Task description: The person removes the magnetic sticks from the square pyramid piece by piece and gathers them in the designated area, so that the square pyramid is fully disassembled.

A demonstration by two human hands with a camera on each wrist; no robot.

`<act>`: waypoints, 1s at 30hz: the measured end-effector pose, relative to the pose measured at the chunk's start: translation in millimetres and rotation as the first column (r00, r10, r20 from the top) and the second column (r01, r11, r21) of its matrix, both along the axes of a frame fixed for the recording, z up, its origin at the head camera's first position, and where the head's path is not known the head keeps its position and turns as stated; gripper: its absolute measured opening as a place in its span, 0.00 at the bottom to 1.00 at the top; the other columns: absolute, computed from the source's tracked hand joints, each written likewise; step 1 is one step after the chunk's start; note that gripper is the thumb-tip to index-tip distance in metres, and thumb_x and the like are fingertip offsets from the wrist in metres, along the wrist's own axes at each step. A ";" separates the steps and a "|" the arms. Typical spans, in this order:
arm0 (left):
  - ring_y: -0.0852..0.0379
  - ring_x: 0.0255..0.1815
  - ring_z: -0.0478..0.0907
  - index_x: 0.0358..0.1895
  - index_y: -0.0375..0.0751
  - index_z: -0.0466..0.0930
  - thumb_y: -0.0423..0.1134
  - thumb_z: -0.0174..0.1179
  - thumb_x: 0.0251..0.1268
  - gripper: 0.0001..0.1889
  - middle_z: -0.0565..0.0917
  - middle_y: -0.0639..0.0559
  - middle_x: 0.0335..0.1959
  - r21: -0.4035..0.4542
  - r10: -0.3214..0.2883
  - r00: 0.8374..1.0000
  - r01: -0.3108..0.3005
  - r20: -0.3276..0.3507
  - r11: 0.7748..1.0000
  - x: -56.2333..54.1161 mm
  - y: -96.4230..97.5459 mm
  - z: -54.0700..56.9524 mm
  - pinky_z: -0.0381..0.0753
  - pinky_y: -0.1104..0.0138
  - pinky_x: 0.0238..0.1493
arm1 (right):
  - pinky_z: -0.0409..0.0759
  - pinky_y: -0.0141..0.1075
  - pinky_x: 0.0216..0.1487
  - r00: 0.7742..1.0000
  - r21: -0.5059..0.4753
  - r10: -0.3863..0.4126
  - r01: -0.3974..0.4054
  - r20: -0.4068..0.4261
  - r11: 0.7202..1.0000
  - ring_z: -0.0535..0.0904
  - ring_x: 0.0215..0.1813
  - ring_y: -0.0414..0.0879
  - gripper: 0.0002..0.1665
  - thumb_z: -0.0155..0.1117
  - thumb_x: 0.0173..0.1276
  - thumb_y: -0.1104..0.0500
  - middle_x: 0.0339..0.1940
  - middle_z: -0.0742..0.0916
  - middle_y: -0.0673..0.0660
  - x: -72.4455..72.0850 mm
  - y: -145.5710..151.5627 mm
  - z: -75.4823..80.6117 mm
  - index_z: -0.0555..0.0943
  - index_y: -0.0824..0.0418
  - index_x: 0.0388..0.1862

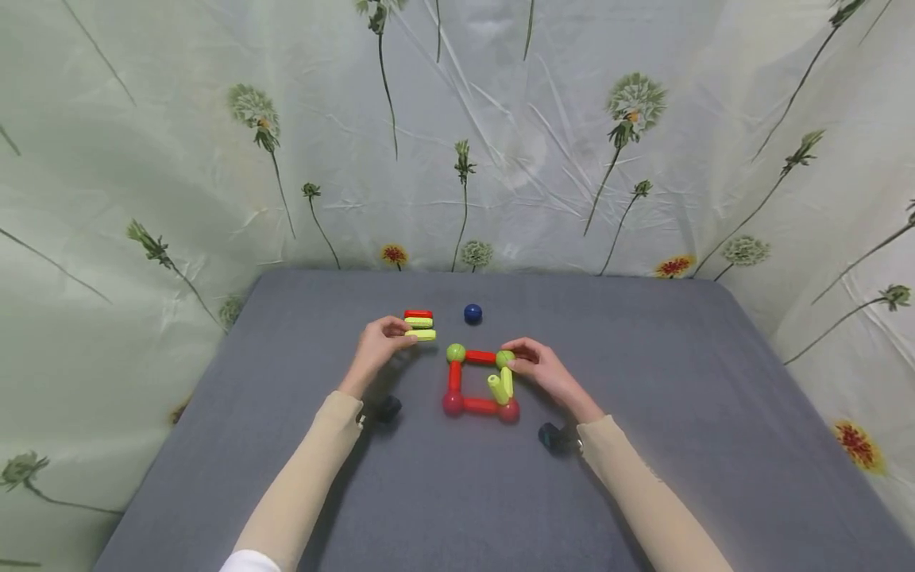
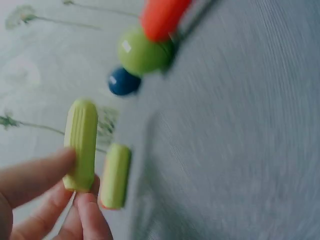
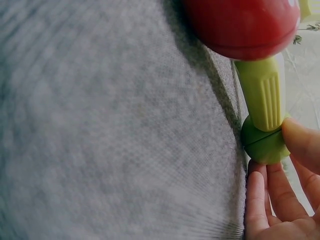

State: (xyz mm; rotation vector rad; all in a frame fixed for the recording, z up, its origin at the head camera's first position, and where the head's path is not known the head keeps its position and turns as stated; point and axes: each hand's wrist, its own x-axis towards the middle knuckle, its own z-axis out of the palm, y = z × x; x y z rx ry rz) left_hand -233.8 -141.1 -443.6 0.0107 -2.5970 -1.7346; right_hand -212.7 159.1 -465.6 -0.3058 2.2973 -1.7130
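Left hand (image 1: 379, 347) pinching ridged yellow rod (image 2: 83, 132); right hand (image 1: 549, 371) pinching green ball (image 3: 264, 148).

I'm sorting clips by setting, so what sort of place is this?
Probably a curtained-off tabletop corner for play or filming, though I can't tell the building: a gray cloth-covered surface, flower-print fabric hanging behind it, and a toy frame of rods and balls on top.

Ball (image 1: 473, 314) behind frame (image 1: 480, 406); left of ball, two rods (image 1: 418, 322), seemingly touching.
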 end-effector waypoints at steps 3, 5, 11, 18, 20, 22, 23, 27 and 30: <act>0.54 0.29 0.77 0.40 0.30 0.82 0.31 0.68 0.55 0.11 0.83 0.42 0.33 -0.083 0.078 0.997 -0.076 0.020 0.994 -8.4 -6.7 -3.6 0.74 0.68 0.28 | 0.73 0.41 0.56 1.000 -0.007 -0.001 0.001 0.001 1.000 0.75 0.52 0.52 0.18 0.60 0.68 0.65 0.53 0.80 0.62 -0.2 0.1 0.7 0.76 0.67 0.56; 0.53 0.31 0.77 0.39 0.30 0.82 0.30 0.67 0.55 0.09 0.83 0.42 0.34 -0.139 0.092 0.996 -0.090 0.010 0.986 -13.5 -8.1 -5.5 0.74 0.68 0.29 | 0.73 0.41 0.55 1.000 -0.011 0.008 -0.008 -0.008 1.000 0.75 0.52 0.52 0.18 0.60 0.69 0.65 0.53 0.80 0.62 -0.4 0.6 0.6 0.75 0.68 0.56; 0.49 0.33 0.76 0.35 0.33 0.81 0.28 0.66 0.55 0.05 0.82 0.43 0.33 -0.210 0.109 0.993 -0.114 -0.034 0.971 -24.9 -8.3 -10.8 0.73 0.66 0.29 | 0.73 0.40 0.55 1.000 -0.015 0.020 -0.020 -0.011 1.000 0.75 0.52 0.52 0.18 0.60 0.69 0.64 0.53 0.79 0.64 -0.2 0.9 0.2 0.75 0.68 0.57; 0.44 0.40 0.79 0.41 0.33 0.79 0.26 0.66 0.55 0.11 0.76 0.39 0.39 -0.284 -0.071 0.995 0.048 -0.072 0.958 -29.7 -6.3 -13.8 0.78 0.59 0.39 | 0.74 0.37 0.53 1.000 -0.016 0.009 -0.009 -0.017 1.000 0.75 0.51 0.51 0.17 0.60 0.69 0.65 0.52 0.80 0.62 -0.2 2.0 0.2 0.76 0.67 0.56; 0.43 0.41 0.77 0.40 0.34 0.79 0.27 0.67 0.55 0.10 0.74 0.39 0.39 -0.321 -0.116 0.989 0.082 -0.088 0.943 -31.6 -4.3 -14.0 0.77 0.56 0.43 | 0.74 0.37 0.53 1.000 -0.020 0.000 0.000 -0.019 1.000 0.76 0.51 0.50 0.17 0.60 0.68 0.65 0.51 0.81 0.61 -0.2 2.2 0.5 0.76 0.67 0.55; 0.43 0.40 0.76 0.37 0.34 0.80 0.28 0.68 0.53 0.09 0.74 0.39 0.37 -0.346 -0.125 0.984 0.075 -0.124 0.935 -34.3 -3.5 -16.4 0.75 0.55 0.43 | 0.74 0.38 0.53 1.000 -0.013 0.001 -0.001 -0.023 1.000 0.76 0.50 0.51 0.17 0.60 0.68 0.65 0.51 0.81 0.62 0.4 2.6 0.6 0.76 0.67 0.55; 0.44 0.39 0.75 0.35 0.35 0.79 0.28 0.68 0.52 0.08 0.74 0.40 0.35 -0.349 -0.119 0.983 0.064 -0.140 0.935 -35.2 -3.5 -17.1 0.74 0.55 0.43 | 0.74 0.38 0.53 1.000 -0.010 0.005 -0.005 -0.029 1.000 0.76 0.50 0.51 0.17 0.60 0.68 0.65 0.52 0.80 0.62 0.5 2.6 0.2 0.76 0.68 0.56; 0.47 0.35 0.72 0.31 0.38 0.77 0.29 0.69 0.50 0.09 0.73 0.43 0.31 -0.336 -0.080 0.978 0.010 -0.193 0.942 -38.6 -5.1 -22.5 0.72 0.57 0.38 | 0.73 0.39 0.54 0.999 0.004 0.016 -0.016 -0.029 1.000 0.75 0.51 0.51 0.18 0.60 0.69 0.65 0.53 0.80 0.63 1.1 2.6 -0.7 0.75 0.68 0.56; 0.45 0.36 0.73 0.35 0.37 0.76 0.29 0.68 0.52 0.10 0.72 0.41 0.33 -0.319 -0.047 0.984 -0.010 -0.172 0.948 -36.5 -3.5 -19.5 0.74 0.57 0.40 | 0.73 0.40 0.55 1.000 0.001 0.008 -0.008 -0.018 1.000 0.75 0.51 0.51 0.18 0.60 0.69 0.64 0.53 0.80 0.63 0.6 2.4 -1.4 0.76 0.67 0.56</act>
